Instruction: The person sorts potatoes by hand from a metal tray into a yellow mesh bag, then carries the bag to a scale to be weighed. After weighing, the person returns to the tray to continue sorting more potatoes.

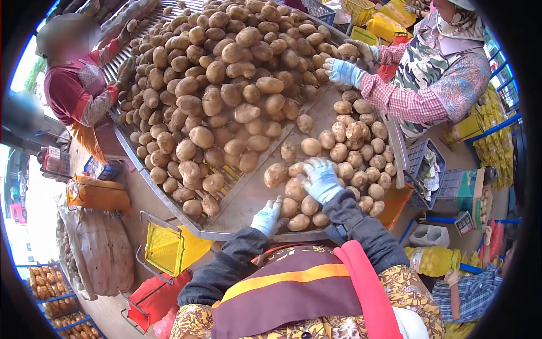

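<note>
A large heap of potatoes point(226, 73) covers the far and left part of a metal sorting table point(245, 206). Low on the table, my left hand point(267, 217), in a light-blue and white glove, is open with its fingers stretched out beside a few potatoes. My right hand point(320, 179), gloved the same way, lies over the near potatoes with its fingers apart; its palm side is hidden. Around it are larger potatoes point(294, 188) on the left and a group of smaller potatoes point(361, 152) on the right.
A co-worker point(435, 68) at the right has gloved hands on the heap; another person point(79, 90) works at the left. A yellow bag on a stand point(165, 248) and a blue crate point(424, 169) flank the table. A person's sleeve point(471, 291) shows lower right.
</note>
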Available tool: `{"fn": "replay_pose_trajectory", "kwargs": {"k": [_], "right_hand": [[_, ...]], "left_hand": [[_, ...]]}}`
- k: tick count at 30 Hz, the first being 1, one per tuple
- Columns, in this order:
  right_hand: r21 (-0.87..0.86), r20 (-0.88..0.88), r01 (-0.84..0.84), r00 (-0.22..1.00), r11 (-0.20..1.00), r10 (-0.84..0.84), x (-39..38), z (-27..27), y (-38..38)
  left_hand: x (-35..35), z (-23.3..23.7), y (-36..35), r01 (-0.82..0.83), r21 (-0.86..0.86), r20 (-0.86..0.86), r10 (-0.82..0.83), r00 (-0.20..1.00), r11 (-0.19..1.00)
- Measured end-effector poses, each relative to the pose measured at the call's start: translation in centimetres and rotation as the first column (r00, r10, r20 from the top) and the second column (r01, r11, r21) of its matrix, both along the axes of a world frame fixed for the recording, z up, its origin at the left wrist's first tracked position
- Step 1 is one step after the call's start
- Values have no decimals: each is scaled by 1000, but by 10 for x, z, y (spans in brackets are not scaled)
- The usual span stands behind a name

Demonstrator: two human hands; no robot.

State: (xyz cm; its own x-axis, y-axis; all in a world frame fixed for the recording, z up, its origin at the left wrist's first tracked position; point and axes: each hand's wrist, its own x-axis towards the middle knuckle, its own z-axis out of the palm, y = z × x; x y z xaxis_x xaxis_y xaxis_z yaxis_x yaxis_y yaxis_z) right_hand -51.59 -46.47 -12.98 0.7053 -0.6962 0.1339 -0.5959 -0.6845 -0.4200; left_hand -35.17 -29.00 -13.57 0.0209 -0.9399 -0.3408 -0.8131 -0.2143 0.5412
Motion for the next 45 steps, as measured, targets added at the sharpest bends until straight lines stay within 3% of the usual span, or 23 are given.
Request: {"fn": "replay_pose_trajectory", "kwargs": {"k": [1, 2, 3, 6, 9, 11, 12, 14, 16, 18, 20, 21, 22, 24, 26, 28, 30, 32, 36, 37, 40, 42, 45], "right_hand": [[-51, 112, -26, 993, 998, 32, 20, -1, 7], [-22, 59, -90, 994, 996, 91, 37, 4, 16], [67, -177, -172, 967, 983, 181, 53, 18, 25], [82, -301, -320, 895, 944, 330, 58, 13, 31], [115, -408, -355, 835, 928, 370, 16, 19, 20], [105, -259, -312, 908, 944, 329, -19, 10, 7], [110, -239, -294, 919, 949, 312, -36, 14, -1], [32, -59, -55, 997, 998, 56, -71, 11, -37], [-177, -44, 264, 960, 948, -276, -94, 1, -87], [-174, 58, 382, 924, 908, -378, -102, 8, -136], [-169, -71, 382, 915, 909, -398, -105, 3, -161], [193, -81, 381, 925, 904, -372, -105, 2, -170], [117, -13, 356, 934, 927, -357, -108, 0, -165], [199, -221, 219, 960, 955, -174, -116, 20, -151], [16, -259, -28, 965, 999, 31, -143, 4, -132], [110, -217, 45, 976, 993, -20, -168, -4, -142], [142, -45, 445, 895, 884, -443, -182, -7, -169], [21, 169, 481, 863, 877, -477, -173, -5, -210], [-127, -98, 534, 832, 836, -546, -129, -13, -257], [106, -210, 512, 850, 853, -484, -120, -11, -254], [79, -45, 441, 898, 894, -438, -115, -35, -231], [320, -103, 399, 916, 859, -387, -122, -12, -207], [130, -411, 360, 868, 924, -280, -133, 21, -161]], "left_hand": [[-3, -3, 0, 1, 19, -14, 0, 1000, 1000], [-3, -12, 0, 22, 8, -16, -22, 1000, 1000], [0, -23, 1, 54, 46, -12, -54, 998, 997], [8, 5, -8, 129, 82, -17, -128, 992, 988], [21, 9, 5, 12, -125, -82, -23, 996, 992], [28, 8, 8, -89, -289, -101, 62, 993, 953], [33, 7, 2, -40, -478, 29, 62, 998, 877], [36, 9, -10, -26, -513, 132, 108, 985, 858], [25, 18, -36, 30, -511, 186, 76, 980, 859], [12, 20, -67, 141, -462, 300, 5, 954, 876], [-2, 14, -95, 228, -424, 370, -62, 927, 877], [-8, 16, -104, 249, -355, 395, -97, 913, 901], [-11, 18, -112, 272, -278, 387, -152, 910, 921], [-19, 16, -121, 243, -263, 342, -145, 928, 934], [-21, 13, -121, 281, -192, 365, -197, 910, 940], [-25, 10, -127, 313, -121, 388, -245, 889, 942], [-28, 10, -130, 338, -174, 381, -253, 889, 925], [-32, 6, -138, 364, -157, 402, -277, 873, 918], [-37, 5, -144, 387, -144, 402, -304, 864, 911], [-37, 5, -143, 373, -139, 400, -293, 869, 917], [-36, 10, -137, 340, -114, 395, -271, 878, 934], [-39, 10, -127, 316, -98, 383, -257, 887, 944], [-38, 8, -113, 323, -124, 363, -260, 895, 938]]}}
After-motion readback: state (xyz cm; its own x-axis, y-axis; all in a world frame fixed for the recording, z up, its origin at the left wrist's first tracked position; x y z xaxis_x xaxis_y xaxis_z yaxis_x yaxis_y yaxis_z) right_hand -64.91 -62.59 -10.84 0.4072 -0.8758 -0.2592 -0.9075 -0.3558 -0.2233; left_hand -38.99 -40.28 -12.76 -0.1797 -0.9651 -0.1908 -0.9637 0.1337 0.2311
